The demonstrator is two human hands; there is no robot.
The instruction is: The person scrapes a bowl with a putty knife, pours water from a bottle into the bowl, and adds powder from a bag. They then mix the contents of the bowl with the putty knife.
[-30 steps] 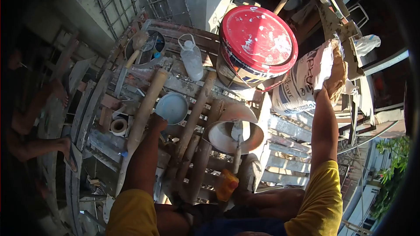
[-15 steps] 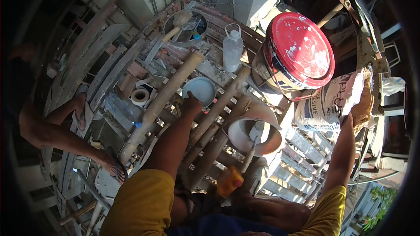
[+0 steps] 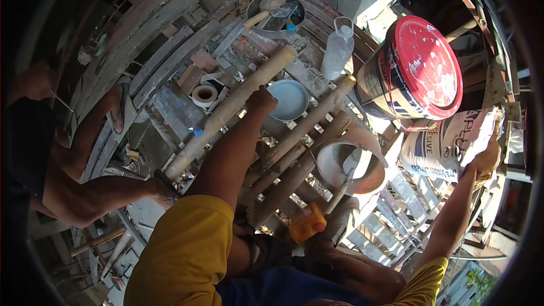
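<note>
My left hand (image 3: pixel 262 101) is closed at the left rim of a round pale dish (image 3: pixel 290 100), its fingers pinching the edge. The dish lies between two wooden poles. At the right, my right hand (image 3: pixel 486 161) is against the open end of a paper adhesive bag (image 3: pixel 433 146); the fingers are partly hidden, and their grip cannot be made out. Beside the bag stands a large bucket with a red, splattered lid (image 3: pixel 428 68). An open bucket (image 3: pixel 328 167) with a tool in it is nearer to me.
A clear jug (image 3: pixel 338 51) stands behind the dish. A metal basin (image 3: pixel 300 14) holds tools. A tape roll (image 3: pixel 204 96) lies left of the long pole (image 3: pixel 249 90). An orange bottle (image 3: pixel 307 224) is near my legs. At the left is another person (image 3: pixel 85 192), with legs and one hand visible.
The view has shifted, so the objects appear further right. My left hand has moved from over the dish's inside to its left rim. The other person's legs show more.
</note>
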